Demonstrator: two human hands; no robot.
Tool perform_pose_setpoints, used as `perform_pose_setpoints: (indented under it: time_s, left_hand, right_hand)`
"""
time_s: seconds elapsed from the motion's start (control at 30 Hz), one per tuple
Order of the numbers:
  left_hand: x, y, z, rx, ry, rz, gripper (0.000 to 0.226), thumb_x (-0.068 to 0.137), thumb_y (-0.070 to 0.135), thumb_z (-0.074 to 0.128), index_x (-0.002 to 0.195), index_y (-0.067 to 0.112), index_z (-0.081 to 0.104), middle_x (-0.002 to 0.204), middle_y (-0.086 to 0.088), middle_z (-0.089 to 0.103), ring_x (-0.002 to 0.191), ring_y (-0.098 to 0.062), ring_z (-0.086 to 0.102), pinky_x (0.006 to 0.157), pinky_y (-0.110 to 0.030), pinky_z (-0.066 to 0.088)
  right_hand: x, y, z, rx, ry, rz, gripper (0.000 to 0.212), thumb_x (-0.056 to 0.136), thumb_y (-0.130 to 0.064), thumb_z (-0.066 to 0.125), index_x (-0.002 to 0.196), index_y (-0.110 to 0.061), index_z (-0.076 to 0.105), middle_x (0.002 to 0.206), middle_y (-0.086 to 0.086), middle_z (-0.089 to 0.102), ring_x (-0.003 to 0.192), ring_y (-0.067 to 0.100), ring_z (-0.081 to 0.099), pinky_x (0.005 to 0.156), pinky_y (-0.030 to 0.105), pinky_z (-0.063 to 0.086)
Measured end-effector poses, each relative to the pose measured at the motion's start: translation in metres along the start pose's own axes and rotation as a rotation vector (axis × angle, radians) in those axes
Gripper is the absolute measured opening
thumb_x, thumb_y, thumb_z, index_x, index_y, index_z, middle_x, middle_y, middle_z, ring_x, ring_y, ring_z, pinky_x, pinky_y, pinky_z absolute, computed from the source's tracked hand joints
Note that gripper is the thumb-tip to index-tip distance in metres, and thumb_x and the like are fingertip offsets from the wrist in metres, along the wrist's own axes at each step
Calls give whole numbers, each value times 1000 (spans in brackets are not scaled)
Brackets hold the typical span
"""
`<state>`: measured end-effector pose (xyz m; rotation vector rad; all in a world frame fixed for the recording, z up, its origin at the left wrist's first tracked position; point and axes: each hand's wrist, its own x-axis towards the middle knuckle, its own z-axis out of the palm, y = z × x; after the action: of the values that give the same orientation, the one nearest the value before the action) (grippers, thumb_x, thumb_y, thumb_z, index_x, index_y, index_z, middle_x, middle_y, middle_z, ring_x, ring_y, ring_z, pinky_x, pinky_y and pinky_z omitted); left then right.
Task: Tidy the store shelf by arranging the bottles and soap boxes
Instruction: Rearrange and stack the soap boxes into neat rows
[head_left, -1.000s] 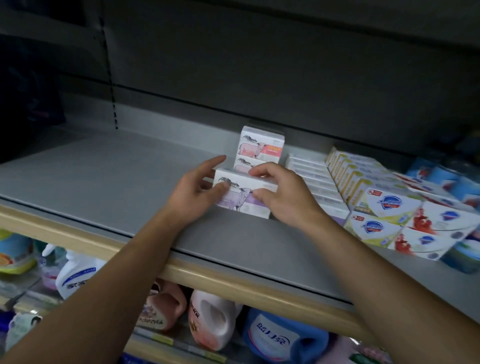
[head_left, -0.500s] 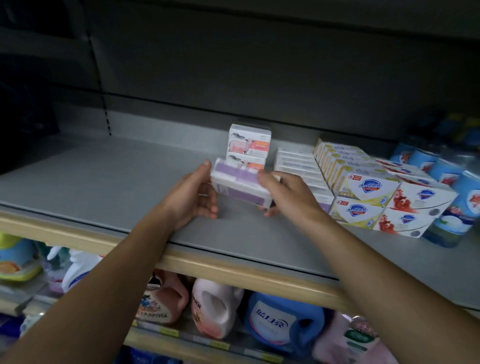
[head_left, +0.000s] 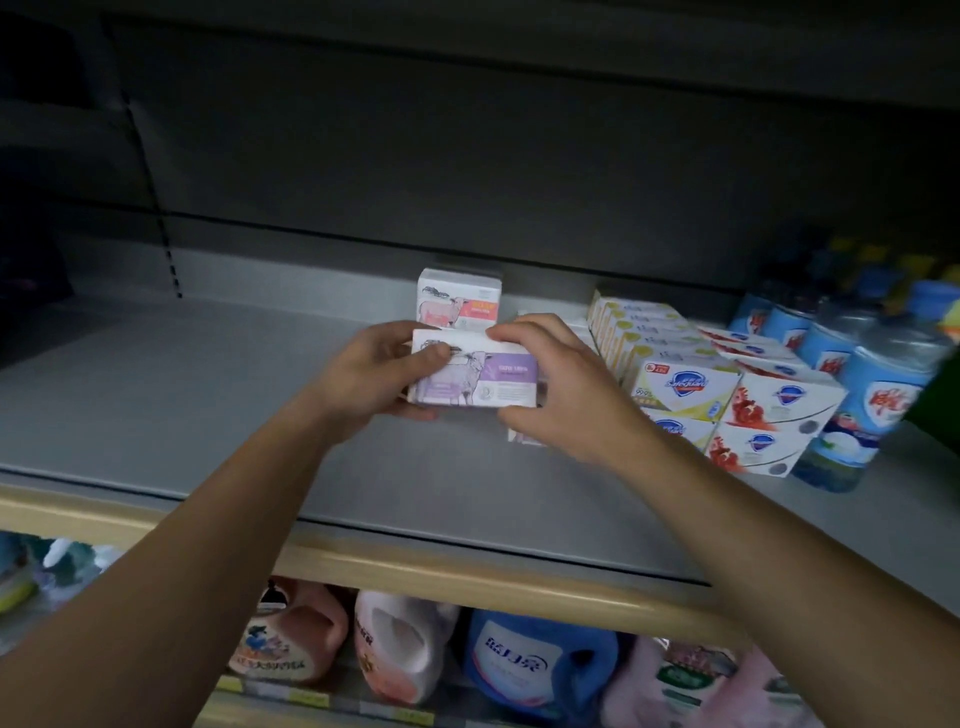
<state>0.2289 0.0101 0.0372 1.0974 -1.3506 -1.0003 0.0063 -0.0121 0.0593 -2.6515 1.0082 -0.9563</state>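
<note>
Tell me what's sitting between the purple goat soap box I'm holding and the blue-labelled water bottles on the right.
In the head view, stacked rows of Safeguard soap boxes fill that stretch, yellow-trimmed ones nearer the purple soap box, red-printed ones beside the water bottles.

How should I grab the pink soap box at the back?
Pinch the pink soap box by its two short ends, reaching from the front over the purple box. It stands upright on another box with its left end free, so a top grip also looks possible.

We see a white soap box (head_left: 475, 371) with a purple band and a line-drawn goat, another white box (head_left: 459, 299) banded pink-orange behind it, white-and-yellow boxes (head_left: 680, 384) beside white-and-red ones (head_left: 784, 397), blue-labelled clear bottles (head_left: 878, 389), and a grey shelf (head_left: 208, 395) with a tan front edge.
</note>
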Motion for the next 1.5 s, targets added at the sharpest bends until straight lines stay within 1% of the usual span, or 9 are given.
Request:
perform_pose_setpoints:
  time_s: [0.13,0.23,0.4,0.5,0.57,0.7,1.13,1.33,1.5]
  left_hand:
    - [34,22,29,85,87,133,18,89,15,69,105,20,62,100,-24,67,78,-24,66,67,-47,60]
    - [64,23,51,348,139,182,25,87,21,71,109,25,59,104,-22,65,82,-36,63,73,-46,56]
    - [92,-3,81,524,125,155,30,91,25,65,118,21,54,103,-18,64,81,-28,61,72,-34,49]
    - [99,-10,84,751,145,255,45,89,23,66,132,18,53,126,-7,60,112,-25,57,91,-24,39]
    - [103,-6,88,910,135,366,57,85,26,71,138,18,51,137,-5,54,125,-25,48,101,-27,34]
    - [113,-2,98,1136,71,469,52,88,25,67,138,17,52,136,-8,56,123,-29,47,102,-31,36]
    - [157,12,102,1126,-87,268,40,89,24,64,126,24,51,126,-7,59,109,-24,55,86,-30,43]
    - [167,12,104,1116,-25,359,58,88,18,66,143,20,46,139,-9,47,131,-28,39,111,-35,32]
    - [177,-5,115,1190,-8,315,55,95,18,56,147,25,39,144,-5,43,133,-27,36,112,-41,27]
  right_hand:
    - [7,31,-43,-133,128,125,54,84,-38,70,134,-25,53,134,-5,51,121,13,48,92,22,33]
    - [14,63,-73,-231,182,305,42,92,-42,57,128,-21,60,130,1,56,121,20,51,92,27,37]
    - [16,95,-84,-293,23,400,46,95,-51,48,130,-23,58,133,2,53,121,23,50,88,30,37]
    - [17,102,-79,-312,-45,388,49,95,-53,46,133,-23,56,136,3,51,125,25,48,96,33,40]
    - [15,106,-74,-341,-118,389,53,95,-57,44,137,-25,53,140,3,49,128,25,46,102,40,41]
    - [12,112,-71,-393,-146,377,60,93,-63,37,139,-27,51,143,1,48,129,25,44,103,41,40]
    - [10,121,-71,-408,-115,424,56,95,-62,34,140,-31,47,146,-1,46,131,25,43,102,41,38]
    - [10,121,-71,-404,-115,425,54,96,-59,35,138,-29,49,144,1,48,129,26,43,101,41,39]
    - [10,119,-73,-399,-128,420,56,96,-60,34,142,-31,45,148,-1,44,133,25,41,103,41,38]
